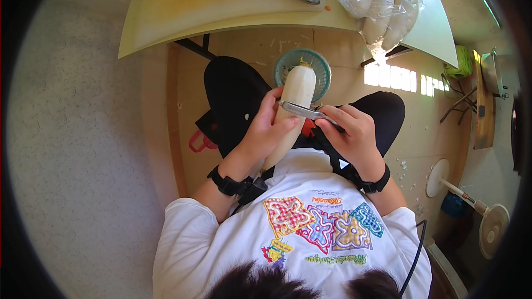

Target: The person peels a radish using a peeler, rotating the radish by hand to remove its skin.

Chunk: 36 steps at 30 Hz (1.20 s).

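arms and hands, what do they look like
The left hand and right hand are ungloved. A black strap circles each wrist, with a black block beside the left one. Sleeves are short and white; a black cable passes the right.

Bright daylight here, and you've got hard slatted patches burning white on the beige tiled floor [343,55], right of centre. More brightness cuts in along the upper-right rim. Glints dance over the clear crinkled plastic bag [413,5], while your long white radish [300,86] reads softly lit and your silver metal peeler [296,109] catches a sheen. Your white printed T-shirt [221,252] glows; your black trousers [235,86] swallow detail. Wide-lens distortion now: the pale yellow-green tabletop [205,0] bows, and the white round-headed fan [494,231] leans near the edge. Black vignetting rings your head view, its far-right side murky and soft.
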Available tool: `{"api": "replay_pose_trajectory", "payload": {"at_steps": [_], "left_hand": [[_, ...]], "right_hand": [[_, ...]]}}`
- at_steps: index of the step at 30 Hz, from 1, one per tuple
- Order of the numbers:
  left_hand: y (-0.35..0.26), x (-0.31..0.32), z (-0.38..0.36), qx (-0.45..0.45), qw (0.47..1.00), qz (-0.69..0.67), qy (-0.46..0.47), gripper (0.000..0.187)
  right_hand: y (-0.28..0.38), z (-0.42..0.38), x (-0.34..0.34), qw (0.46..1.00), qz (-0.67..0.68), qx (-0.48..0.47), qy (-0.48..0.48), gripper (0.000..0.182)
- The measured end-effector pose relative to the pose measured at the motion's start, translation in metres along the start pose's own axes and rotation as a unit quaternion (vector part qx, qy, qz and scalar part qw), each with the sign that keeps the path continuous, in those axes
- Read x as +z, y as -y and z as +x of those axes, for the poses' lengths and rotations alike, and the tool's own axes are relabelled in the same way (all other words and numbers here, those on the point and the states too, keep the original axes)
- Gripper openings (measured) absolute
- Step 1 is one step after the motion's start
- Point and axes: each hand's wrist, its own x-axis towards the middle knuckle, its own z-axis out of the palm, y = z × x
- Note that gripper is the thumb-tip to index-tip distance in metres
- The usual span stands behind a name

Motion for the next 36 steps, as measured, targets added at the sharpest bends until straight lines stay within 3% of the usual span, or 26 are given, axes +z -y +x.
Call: {"api": "replay_pose_trajectory", "payload": {"at_steps": [14, 19, 22, 27, 30, 32, 33, 35, 36], "left_hand": [[0.000, -0.005, 0.000, 0.021, 0.999, 0.023, 0.016, 0.059], [0.003, -0.004, -0.007, 0.000, 0.998, 0.060, 0.025, 0.063], [-0.003, 0.002, -0.011, -0.026, 0.998, 0.036, 0.047, 0.065], [-0.008, 0.001, -0.004, -0.019, 0.997, 0.049, 0.051, 0.066], [-0.007, 0.003, -0.002, -0.016, 0.997, 0.058, 0.049, 0.066], [-0.002, 0.001, 0.000, -0.018, 0.997, 0.056, 0.052, 0.066], [0.000, 0.001, 0.001, -0.018, 0.997, 0.051, 0.052, 0.066], [-0.004, 0.004, 0.001, -0.026, 0.997, 0.054, 0.051, 0.066], [-0.006, 0.005, 0.001, -0.032, 0.997, 0.057, 0.048, 0.066]], "right_hand": [[-0.002, 0.009, -0.002, 1.000, 0.010, 0.020, 0.020, 0.018], [-0.024, 0.016, -0.008, 0.996, 0.005, 0.083, -0.029, 0.018], [-0.035, 0.016, -0.015, 0.990, 0.008, 0.140, 0.007, 0.019], [-0.044, 0.008, -0.007, 0.984, 0.051, 0.164, -0.038, 0.018], [-0.046, 0.005, -0.009, 0.962, 0.138, 0.227, -0.060, 0.018], [-0.047, 0.006, -0.013, 0.920, 0.277, 0.269, -0.068, 0.019], [-0.045, 0.006, -0.016, 0.920, 0.277, 0.270, -0.070, 0.019], [-0.035, 0.008, -0.024, 0.852, 0.445, 0.272, -0.042, 0.024], [-0.028, 0.010, -0.026, 0.852, 0.445, 0.272, -0.042, 0.024]]}}
